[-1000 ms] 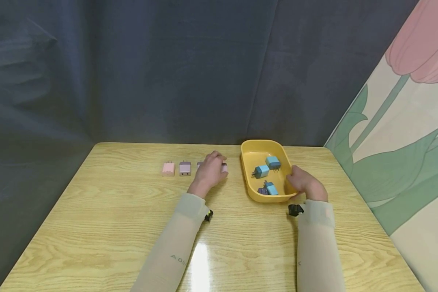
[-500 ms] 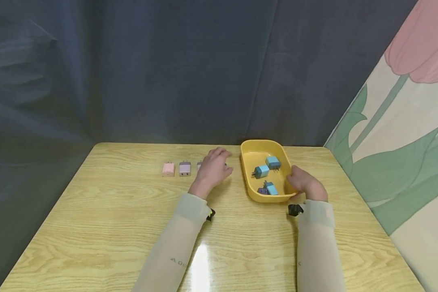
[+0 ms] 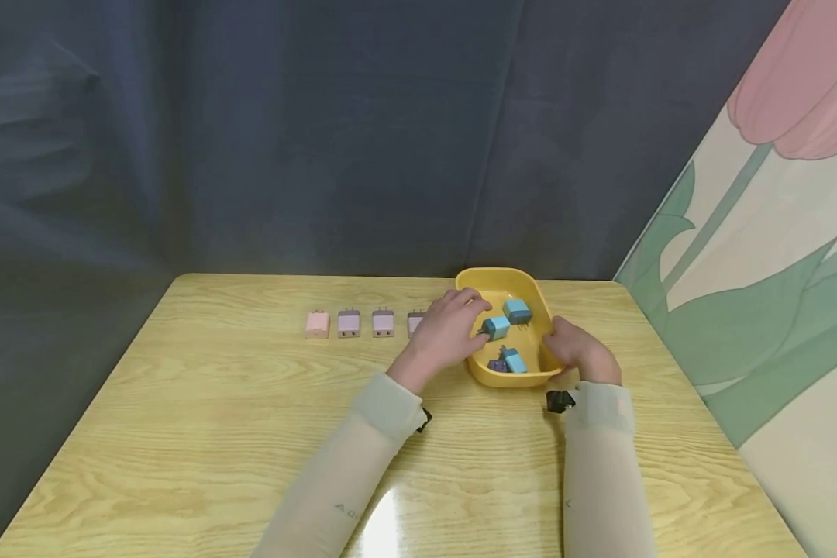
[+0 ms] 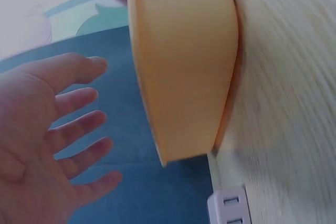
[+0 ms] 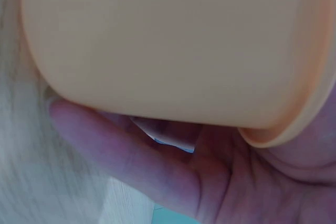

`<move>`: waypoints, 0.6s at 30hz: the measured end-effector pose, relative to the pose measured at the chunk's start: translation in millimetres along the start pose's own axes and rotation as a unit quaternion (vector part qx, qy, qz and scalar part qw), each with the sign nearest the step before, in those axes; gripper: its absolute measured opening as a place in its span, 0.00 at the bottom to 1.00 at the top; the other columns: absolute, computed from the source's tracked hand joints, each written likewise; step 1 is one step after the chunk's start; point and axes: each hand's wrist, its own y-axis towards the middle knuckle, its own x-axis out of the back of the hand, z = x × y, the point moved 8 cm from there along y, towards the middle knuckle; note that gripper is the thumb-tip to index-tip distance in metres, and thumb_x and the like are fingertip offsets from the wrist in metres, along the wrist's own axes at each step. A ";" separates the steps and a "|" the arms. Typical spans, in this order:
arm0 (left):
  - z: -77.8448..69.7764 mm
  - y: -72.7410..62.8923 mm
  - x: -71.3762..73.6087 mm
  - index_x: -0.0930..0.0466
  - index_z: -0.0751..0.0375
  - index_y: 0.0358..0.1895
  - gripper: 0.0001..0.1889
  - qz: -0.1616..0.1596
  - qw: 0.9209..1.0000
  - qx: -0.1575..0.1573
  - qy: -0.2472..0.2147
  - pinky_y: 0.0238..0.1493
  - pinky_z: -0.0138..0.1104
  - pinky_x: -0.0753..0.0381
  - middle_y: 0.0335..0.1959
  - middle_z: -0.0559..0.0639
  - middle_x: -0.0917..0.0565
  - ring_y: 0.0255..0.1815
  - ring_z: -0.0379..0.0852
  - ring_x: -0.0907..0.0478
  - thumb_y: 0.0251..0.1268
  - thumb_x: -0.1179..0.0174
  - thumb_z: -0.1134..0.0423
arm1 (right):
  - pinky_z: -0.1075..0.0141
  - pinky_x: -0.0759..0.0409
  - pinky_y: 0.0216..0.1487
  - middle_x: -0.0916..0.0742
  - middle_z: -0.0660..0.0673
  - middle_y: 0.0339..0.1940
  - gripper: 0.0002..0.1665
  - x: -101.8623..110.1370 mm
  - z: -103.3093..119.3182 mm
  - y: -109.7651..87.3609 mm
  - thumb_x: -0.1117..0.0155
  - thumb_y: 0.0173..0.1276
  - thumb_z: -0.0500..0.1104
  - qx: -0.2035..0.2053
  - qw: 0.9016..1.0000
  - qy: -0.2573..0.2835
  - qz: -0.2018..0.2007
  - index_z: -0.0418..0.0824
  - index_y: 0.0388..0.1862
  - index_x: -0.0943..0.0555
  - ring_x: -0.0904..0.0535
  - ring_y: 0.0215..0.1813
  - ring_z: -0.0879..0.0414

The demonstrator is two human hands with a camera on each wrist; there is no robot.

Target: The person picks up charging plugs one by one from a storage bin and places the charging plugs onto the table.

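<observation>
My left hand (image 3: 446, 329) hovers over the left rim of a yellow plastic basket (image 3: 505, 380). Its fingers are spread and relaxed with nothing between them, as the left wrist view shows of that same hand (image 4: 47, 135). My right hand (image 3: 580, 350) grips the basket at its right side, with the rim against the palm in the right wrist view. Inside lie blue plug chargers (image 3: 517, 311), several in all, and a small dark purple piece (image 3: 497, 365). Left of the basket, a pink charger (image 3: 317, 325) and purple chargers (image 3: 349, 324) form a row; my left hand partly covers the rightmost.
The wooden table (image 3: 202, 418) carries everything. A dark cloth (image 3: 335, 139) hangs behind its far edge. On the right stands a wall with a painted tulip (image 3: 802, 85).
My left hand has lifted off the rightmost purple charger and moved right to the basket's rim, uncovering more of the row. My right hand and the basket stay in place.
</observation>
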 end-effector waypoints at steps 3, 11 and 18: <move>-9.5 5.7 -6.0 0.21 0.50 0.74 0.25 0.006 1.000 -0.015 0.010 0.79 0.45 0.22 0.74 0.46 0.21 0.77 0.49 0.25 0.79 0.33 0.51 | 0.54 0.16 0.54 0.18 0.32 0.50 0.29 0.0 1.3 -0.4 0.57 0.80 0.41 0.002 1.000 0.002 -0.001 0.25 0.72 0.34 0.17 0.50 0.42; -27.4 23.7 -31.0 0.19 0.50 0.73 0.24 0.042 0.996 -0.057 0.045 0.74 0.39 0.18 0.71 0.47 0.20 0.75 0.51 0.23 0.79 0.33 0.52 | 0.50 0.17 0.58 0.18 0.31 0.51 0.29 1.7 3.6 -1.5 0.57 0.79 0.40 0.014 1.000 0.005 0.000 0.25 0.72 0.34 0.18 0.52 0.40; -29.9 32.4 -50.0 0.22 0.48 0.76 0.24 0.072 0.995 -0.046 0.059 0.72 0.36 0.17 0.73 0.46 0.23 0.75 0.49 0.24 0.81 0.36 0.53 | 0.57 0.17 0.51 0.19 0.34 0.47 0.27 0.0 2.6 0.4 0.58 0.79 0.40 0.015 1.000 0.011 0.003 0.26 0.70 0.33 0.18 0.48 0.43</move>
